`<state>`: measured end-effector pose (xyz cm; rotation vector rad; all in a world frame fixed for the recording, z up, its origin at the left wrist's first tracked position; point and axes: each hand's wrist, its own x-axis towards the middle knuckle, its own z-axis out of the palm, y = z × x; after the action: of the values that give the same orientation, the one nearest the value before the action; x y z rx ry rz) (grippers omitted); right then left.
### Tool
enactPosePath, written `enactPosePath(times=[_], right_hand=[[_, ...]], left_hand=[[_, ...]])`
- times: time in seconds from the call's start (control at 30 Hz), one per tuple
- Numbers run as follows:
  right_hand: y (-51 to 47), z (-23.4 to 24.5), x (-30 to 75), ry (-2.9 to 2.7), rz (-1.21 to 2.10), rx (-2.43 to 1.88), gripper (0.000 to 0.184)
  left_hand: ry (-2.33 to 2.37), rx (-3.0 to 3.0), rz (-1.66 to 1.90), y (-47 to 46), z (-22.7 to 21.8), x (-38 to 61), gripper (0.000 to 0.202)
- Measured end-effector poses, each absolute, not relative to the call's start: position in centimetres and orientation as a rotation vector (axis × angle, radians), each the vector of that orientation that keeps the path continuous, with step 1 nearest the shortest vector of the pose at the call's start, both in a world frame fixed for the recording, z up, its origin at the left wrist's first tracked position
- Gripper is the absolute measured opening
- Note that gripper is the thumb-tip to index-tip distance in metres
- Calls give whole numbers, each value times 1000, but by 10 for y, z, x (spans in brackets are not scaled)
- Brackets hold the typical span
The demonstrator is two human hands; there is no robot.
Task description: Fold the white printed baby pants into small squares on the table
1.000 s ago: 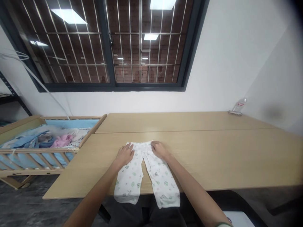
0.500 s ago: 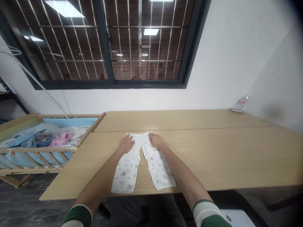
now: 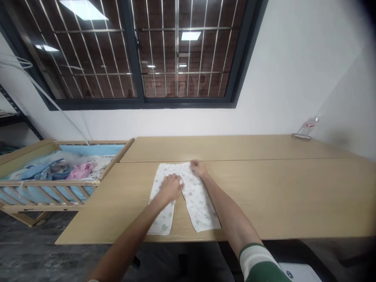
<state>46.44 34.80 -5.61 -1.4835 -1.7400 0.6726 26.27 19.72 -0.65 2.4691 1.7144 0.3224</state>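
Observation:
A pair of white baby pants [image 3: 202, 209] with small green and grey prints lies spread on the wooden table, waistband away from me and both legs toward the near edge. My left hand [image 3: 172, 188] is over the crotch area, its fingers bent together on the cloth; the fingertips are slightly blurred. At the right corner of the waistband, my right hand [image 3: 199, 168] has its fingers curled on the fabric. The left leg of the pants is partly covered by my left hand and forearm.
The wooden table [image 3: 273, 196] runs far to the right. A clear plastic bottle [image 3: 308, 125] is at its back right corner. On the left stands a wooden crib [image 3: 53, 183] holding blue and pink cloths. A barred window [image 3: 182, 58] is in the wall ahead.
My left hand has moved from the left waistband corner toward me and right, to the crotch of the pants. My right hand stays at the waistband, its fingers now more curled.

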Motion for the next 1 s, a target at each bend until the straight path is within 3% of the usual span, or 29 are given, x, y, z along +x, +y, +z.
enactPosePath(times=[0.17, 0.3, 0.73, 1.0], right_hand=[[360, -45, 466, -1485, 773, -1538, 21], [361, -40, 464, -1417, 848, -1576, 9], [369, -43, 456, -1364, 900, -1633, 11], [374, -43, 452, -1338, 855, -1672, 8]], left_hand=[[1372, 2496, 328, 117, -5, 332, 35], [1354, 2395, 257, 94, -13, 369, 28], [1325, 2298, 209, 89, -16, 384, 13], [1186, 1861, 653, 83, -24, 353, 21]])
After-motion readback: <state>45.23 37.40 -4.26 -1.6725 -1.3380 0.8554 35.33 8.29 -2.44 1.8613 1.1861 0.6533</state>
